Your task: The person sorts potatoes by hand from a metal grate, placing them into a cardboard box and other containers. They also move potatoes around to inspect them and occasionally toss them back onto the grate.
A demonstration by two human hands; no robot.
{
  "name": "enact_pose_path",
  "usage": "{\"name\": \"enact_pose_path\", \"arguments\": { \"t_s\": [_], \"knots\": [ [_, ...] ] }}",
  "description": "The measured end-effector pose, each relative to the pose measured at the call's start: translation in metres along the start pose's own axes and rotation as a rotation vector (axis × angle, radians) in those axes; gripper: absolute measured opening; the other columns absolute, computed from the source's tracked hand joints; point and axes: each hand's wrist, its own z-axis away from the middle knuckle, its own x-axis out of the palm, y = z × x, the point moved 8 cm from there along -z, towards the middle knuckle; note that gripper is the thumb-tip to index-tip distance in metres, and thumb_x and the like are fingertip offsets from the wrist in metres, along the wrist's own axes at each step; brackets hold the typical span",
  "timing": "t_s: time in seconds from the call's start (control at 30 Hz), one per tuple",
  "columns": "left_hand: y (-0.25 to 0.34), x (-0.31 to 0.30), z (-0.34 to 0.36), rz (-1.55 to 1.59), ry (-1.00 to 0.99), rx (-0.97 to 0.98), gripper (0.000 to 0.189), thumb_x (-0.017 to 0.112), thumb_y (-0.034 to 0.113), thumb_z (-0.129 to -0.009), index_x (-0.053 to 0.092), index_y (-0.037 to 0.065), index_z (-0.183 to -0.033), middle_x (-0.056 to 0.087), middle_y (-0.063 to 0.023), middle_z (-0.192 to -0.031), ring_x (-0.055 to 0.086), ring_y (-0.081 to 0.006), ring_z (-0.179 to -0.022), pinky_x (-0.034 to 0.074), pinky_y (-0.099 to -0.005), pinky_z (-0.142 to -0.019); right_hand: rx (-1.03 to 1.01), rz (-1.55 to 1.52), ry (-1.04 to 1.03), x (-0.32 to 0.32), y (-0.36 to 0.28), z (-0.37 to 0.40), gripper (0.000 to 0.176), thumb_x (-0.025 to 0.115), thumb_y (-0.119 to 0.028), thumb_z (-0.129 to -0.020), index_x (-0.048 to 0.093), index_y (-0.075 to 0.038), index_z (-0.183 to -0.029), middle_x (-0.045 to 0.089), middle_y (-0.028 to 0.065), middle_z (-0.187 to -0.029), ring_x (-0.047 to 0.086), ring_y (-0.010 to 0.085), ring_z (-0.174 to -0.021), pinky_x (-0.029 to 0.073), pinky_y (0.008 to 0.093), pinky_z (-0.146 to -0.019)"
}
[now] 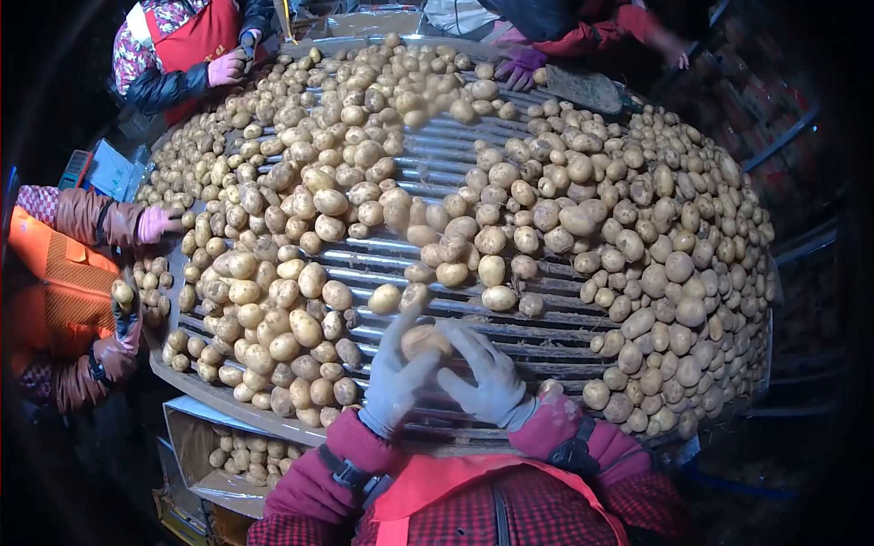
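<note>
A potato (425, 342) sits between my two gloved hands above the slatted metal table. My left hand (398, 378) in a pale glove curls round its left side, index finger pointing up. From the right, the gloved fingers of my right hand (487, 375) close on the same potato, partly covering it. Just beyond my fingertips, a few potatoes rest on the bars, one of them a round potato (384, 298). Piled potatoes (273, 337) lie left of my hands, and a larger heap of potatoes (674, 300) spreads to the right.
Bare slats (364, 264) show between the heaps. Below the table's left edge stands a cardboard box (196, 446) with potatoes inside. A person in an orange vest (68, 282) holds a potato at left; other people stand along the far side, near a flat scoop (583, 89).
</note>
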Motion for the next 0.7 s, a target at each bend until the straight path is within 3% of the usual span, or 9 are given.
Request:
{"name": "enact_pose_path", "arguments": {
  "t_s": [0.07,0.1,0.2,0.23,0.33,0.47,0.53,0.6,0.7],
  "knots": [
    [-0.009,-0.016,0.0,0.023,0.053,-0.083,0.065,0.068,0.006,-0.095,0.04,0.0,-0.154,0.061,-0.0137,-0.133,0.063,-0.0202,-0.117,0.053,-0.0321,-0.099,-0.016,-0.016,-0.012,0.003,-0.004,0.001,0.066,0.075,-0.01,-0.088,0.05,-0.003,-0.148,0.059,0.0217,-0.142,0.06,0.0373,-0.129,0.051,0.0414,-0.107],
    [-0.01,-0.019,0.0,-0.017,0.054,-0.047,0.05,0.063,0.013,-0.1,0.049,0.0,-0.147,0.063,-0.0132,-0.131,0.065,-0.0187,-0.111,0.055,-0.0304,-0.094,0.017,-0.042,-0.007,0.002,-0.005,0.001,0.062,0.075,-0.011,-0.088,0.052,-0.003,-0.146,0.062,0.0207,-0.138,0.062,0.0356,-0.127,0.051,0.0408,-0.106],
    [-0.022,-0.029,-0.006,-0.124,-0.007,-0.006,0.045,0.05,0.024,-0.108,0.05,-0.001,-0.146,0.064,-0.0136,-0.129,0.065,-0.0175,-0.109,0.055,-0.03,-0.093,0.032,-0.048,-0.025,0.006,0.0,0.002,0.061,0.075,-0.01,-0.088,0.054,-0.003,-0.145,0.063,0.0204,-0.137,0.063,0.0352,-0.125,0.051,0.0405,-0.106],
    [-0.03,-0.03,-0.003,0.057,0.048,-0.17,0.055,0.034,0.039,-0.113,0.05,-0.001,-0.146,0.066,-0.0143,-0.126,0.065,-0.0177,-0.109,0.055,-0.0303,-0.093,0.036,-0.06,-0.027,0.007,0.002,0.004,0.059,0.074,-0.01,-0.089,0.054,-0.002,-0.144,0.064,0.0203,-0.136,0.064,0.0347,-0.125,0.051,0.0403,-0.105],
    [-0.032,-0.03,-0.002,0.13,0.039,-0.145,0.066,0.025,0.05,-0.113,0.05,-0.002,-0.147,0.066,-0.0151,-0.125,0.066,-0.0197,-0.109,0.055,-0.0314,-0.093,0.035,-0.048,-0.006,0.008,0.003,0.006,0.057,0.072,-0.01,-0.09,0.055,-0.002,-0.144,0.064,0.0201,-0.136,0.064,0.0344,-0.125,0.052,0.0404,-0.105],
    [-0.027,-0.023,0.007,0.357,0.035,-0.228,0.062,0.033,0.047,-0.113,0.043,0.0,-0.152,0.066,-0.0149,-0.125,0.065,-0.0202,-0.106,0.055,-0.0313,-0.093,0.061,-0.079,-0.003,0.01,0.003,0.009,0.056,0.071,-0.01,-0.09,0.055,-0.002,-0.144,0.064,0.0199,-0.136,0.063,0.0344,-0.125,0.051,0.0404,-0.106],
    [-0.02,-0.029,0.005,-0.055,-0.026,-0.129,0.058,0.041,0.042,-0.111,0.043,-0.001,-0.151,0.065,-0.0151,-0.126,0.065,-0.0209,-0.109,0.053,-0.0327,-0.095,0.101,-0.101,-0.003,0.012,0.004,0.01,0.056,0.071,-0.01,-0.09,0.055,-0.002,-0.144,0.064,0.0198,-0.136,0.063,0.0346,-0.126,0.051,0.0404,-0.106],
    [-0.012,-0.019,0.018,-0.008,-0.063,-0.128,0.052,0.056,0.023,-0.106,0.043,0.0,-0.151,0.064,-0.0104,-0.119,0.065,-0.0148,-0.102,0.053,-0.0275,-0.087,0.082,-0.126,0.03,0.012,0.002,0.011,0.055,0.072,-0.013,-0.091,0.057,-0.004,-0.142,0.065,0.0199,-0.132,0.065,0.0369,-0.12,0.051,0.0433,-0.103],
    [-0.006,-0.02,0.025,-0.007,-0.004,-0.12,0.05,0.06,0.018,-0.104,0.046,0.001,-0.149,0.064,-0.0074,-0.115,0.064,-0.0134,-0.1,0.053,-0.028,-0.086,0.004,-0.107,0.046,0.016,-0.003,0.012,0.054,0.074,-0.016,-0.09,0.059,-0.005,-0.141,0.066,0.0202,-0.131,0.065,0.0379,-0.118,0.051,0.0446,-0.102]
  ]
}}
